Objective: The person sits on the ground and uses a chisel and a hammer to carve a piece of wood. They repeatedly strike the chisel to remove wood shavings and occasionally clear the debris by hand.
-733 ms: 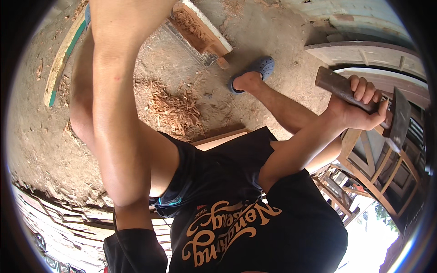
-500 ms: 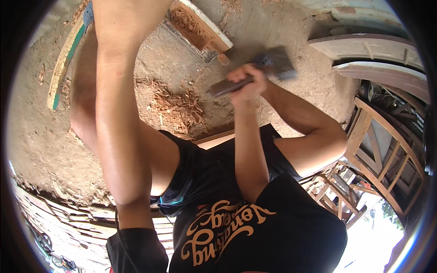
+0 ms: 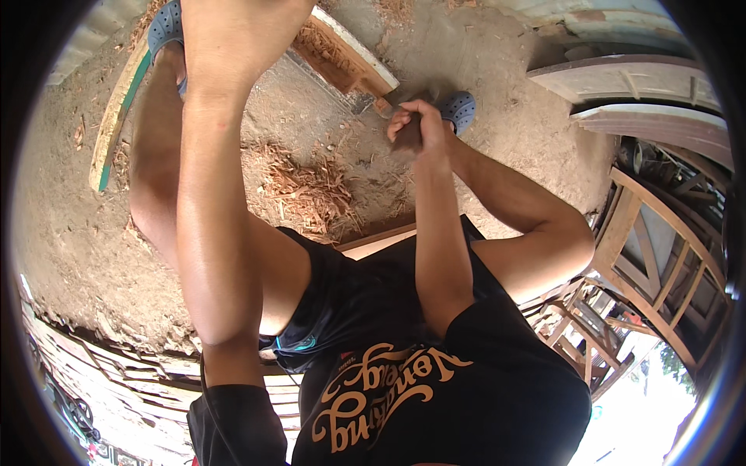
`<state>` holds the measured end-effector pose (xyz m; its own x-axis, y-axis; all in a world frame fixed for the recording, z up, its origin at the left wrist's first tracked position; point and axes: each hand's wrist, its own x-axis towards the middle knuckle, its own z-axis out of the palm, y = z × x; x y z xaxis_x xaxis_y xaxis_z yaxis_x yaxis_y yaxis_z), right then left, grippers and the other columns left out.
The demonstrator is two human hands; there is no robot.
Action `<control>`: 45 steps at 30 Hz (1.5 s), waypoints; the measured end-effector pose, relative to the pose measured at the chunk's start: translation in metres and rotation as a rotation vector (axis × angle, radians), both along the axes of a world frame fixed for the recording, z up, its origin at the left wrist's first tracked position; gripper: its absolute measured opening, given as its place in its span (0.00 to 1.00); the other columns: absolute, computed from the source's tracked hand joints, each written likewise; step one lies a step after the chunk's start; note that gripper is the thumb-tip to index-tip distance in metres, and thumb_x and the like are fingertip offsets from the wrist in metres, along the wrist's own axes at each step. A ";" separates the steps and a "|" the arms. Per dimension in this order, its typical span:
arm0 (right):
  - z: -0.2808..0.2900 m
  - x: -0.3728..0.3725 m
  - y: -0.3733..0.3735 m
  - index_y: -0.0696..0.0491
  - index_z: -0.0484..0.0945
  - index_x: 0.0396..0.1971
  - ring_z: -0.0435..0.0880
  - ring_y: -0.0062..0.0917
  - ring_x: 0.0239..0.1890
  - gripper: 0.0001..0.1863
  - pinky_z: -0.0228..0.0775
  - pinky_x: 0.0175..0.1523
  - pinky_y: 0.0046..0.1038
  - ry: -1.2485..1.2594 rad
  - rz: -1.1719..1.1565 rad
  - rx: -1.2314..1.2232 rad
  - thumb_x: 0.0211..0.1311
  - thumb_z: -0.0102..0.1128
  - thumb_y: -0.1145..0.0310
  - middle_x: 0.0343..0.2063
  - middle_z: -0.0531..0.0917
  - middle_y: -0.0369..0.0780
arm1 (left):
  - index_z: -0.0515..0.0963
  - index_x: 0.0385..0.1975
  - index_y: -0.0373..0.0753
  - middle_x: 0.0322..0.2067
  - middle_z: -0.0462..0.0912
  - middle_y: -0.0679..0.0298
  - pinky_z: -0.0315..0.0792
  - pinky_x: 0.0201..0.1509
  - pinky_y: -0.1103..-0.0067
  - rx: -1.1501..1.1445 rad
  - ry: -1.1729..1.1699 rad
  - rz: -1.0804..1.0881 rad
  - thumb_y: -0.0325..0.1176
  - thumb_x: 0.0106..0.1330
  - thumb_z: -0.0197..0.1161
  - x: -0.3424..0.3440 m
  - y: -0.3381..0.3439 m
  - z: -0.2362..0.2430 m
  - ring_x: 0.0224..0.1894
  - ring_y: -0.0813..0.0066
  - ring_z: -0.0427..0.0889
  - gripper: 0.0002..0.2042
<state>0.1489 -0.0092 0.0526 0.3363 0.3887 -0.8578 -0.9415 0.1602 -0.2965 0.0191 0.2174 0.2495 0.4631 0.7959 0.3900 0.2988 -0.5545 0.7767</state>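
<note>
My right hand [image 3: 423, 128] is closed around the grip of a dark brown mallet [image 3: 407, 138], which is smeared by motion. The far end of the mallet is mostly hidden behind my fingers. Stretched forward, my left hand [image 3: 245, 35] runs out of the top of the picture, so its fingers and anything in them are out of sight. Between the two hands lies a wooden piece [image 3: 365, 58] with a pale edge and a hollow side full of reddish chips. A small wood block [image 3: 382, 106] sits at its near end, close to my right hand.
Wood shavings [image 3: 311, 190] are heaped on the dirt floor between my legs. A curved green-edged board [image 3: 116, 124] lies by my left foot. My feet wear blue-grey clogs [image 3: 458, 111]. Curved panels [image 3: 629, 81] and a wooden frame [image 3: 660, 256] stand at the right.
My right hand has turned, and the mallet has swung from pointing out to the right to nearer the wooden piece. My left arm has shifted slightly to the right in the picture.
</note>
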 end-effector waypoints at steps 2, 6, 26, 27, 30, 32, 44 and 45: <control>0.035 0.008 0.006 0.52 0.66 0.21 0.67 0.17 0.19 0.10 0.64 0.26 0.24 -0.282 0.080 -0.064 0.60 0.55 0.75 0.18 0.68 0.33 | 0.83 0.24 0.32 0.17 0.82 0.58 0.71 0.18 0.79 -0.012 -0.005 -0.031 0.19 0.54 0.64 0.002 -0.001 -0.005 0.16 0.78 0.77 0.02; 0.122 0.014 0.037 0.54 0.66 0.23 0.65 0.19 0.19 0.08 0.62 0.26 0.25 -0.747 0.125 -0.224 0.59 0.54 0.77 0.19 0.67 0.34 | 0.82 0.22 0.31 0.18 0.83 0.56 0.74 0.21 0.77 -0.239 0.164 -0.060 0.21 0.54 0.64 -0.003 0.016 0.002 0.18 0.74 0.80 0.02; -0.068 -0.096 -0.001 0.57 0.71 0.24 0.72 0.24 0.15 0.07 0.65 0.22 0.28 -0.731 0.421 -0.465 0.46 0.61 0.77 0.17 0.75 0.38 | 0.79 0.22 0.25 0.19 0.82 0.48 0.78 0.32 0.70 0.084 -0.095 -0.116 0.25 0.51 0.64 -0.022 0.016 -0.014 0.24 0.62 0.85 0.07; -0.086 -0.096 -0.009 0.58 0.71 0.24 0.71 0.24 0.14 0.08 0.64 0.21 0.27 -0.850 0.628 -0.642 0.47 0.62 0.76 0.16 0.74 0.37 | 0.79 0.22 0.25 0.19 0.82 0.48 0.78 0.32 0.70 0.104 -0.122 -0.113 0.25 0.52 0.64 -0.021 0.015 -0.014 0.24 0.63 0.85 0.07; -0.079 -0.131 0.002 0.59 0.72 0.24 0.71 0.22 0.14 0.07 0.64 0.20 0.27 -0.713 0.578 -0.519 0.48 0.62 0.75 0.14 0.74 0.36 | 0.79 0.22 0.25 0.19 0.83 0.49 0.78 0.31 0.71 -0.034 -0.107 -0.119 0.25 0.53 0.64 -0.028 0.019 -0.007 0.24 0.65 0.85 0.06; -0.074 -0.155 0.009 0.59 0.72 0.22 0.72 0.22 0.14 0.06 0.64 0.20 0.27 -0.613 0.529 -0.495 0.48 0.62 0.76 0.15 0.74 0.36 | 0.79 0.23 0.26 0.19 0.83 0.49 0.78 0.30 0.72 -0.159 -0.085 -0.139 0.25 0.53 0.64 -0.037 0.019 0.003 0.23 0.66 0.85 0.07; 0.026 -0.066 0.042 0.53 0.68 0.21 0.68 0.17 0.16 0.06 0.65 0.23 0.24 -0.051 0.101 -0.025 0.53 0.54 0.78 0.15 0.69 0.34 | 0.80 0.19 0.31 0.16 0.81 0.56 0.73 0.20 0.77 -0.181 0.161 0.039 0.22 0.57 0.65 -0.018 0.009 0.005 0.17 0.73 0.80 0.06; 0.038 -0.047 0.047 0.52 0.68 0.23 0.66 0.17 0.16 0.06 0.63 0.23 0.23 -0.073 0.052 0.023 0.55 0.55 0.74 0.16 0.68 0.33 | 0.80 0.18 0.31 0.15 0.81 0.56 0.73 0.20 0.76 -0.135 0.107 0.016 0.22 0.56 0.65 -0.020 0.013 0.001 0.17 0.73 0.80 0.06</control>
<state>0.1021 0.0376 0.0907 0.3761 0.4263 -0.8227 -0.9249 0.1190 -0.3611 -0.0006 0.2302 0.2508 0.4827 0.8454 0.2286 0.3916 -0.4418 0.8071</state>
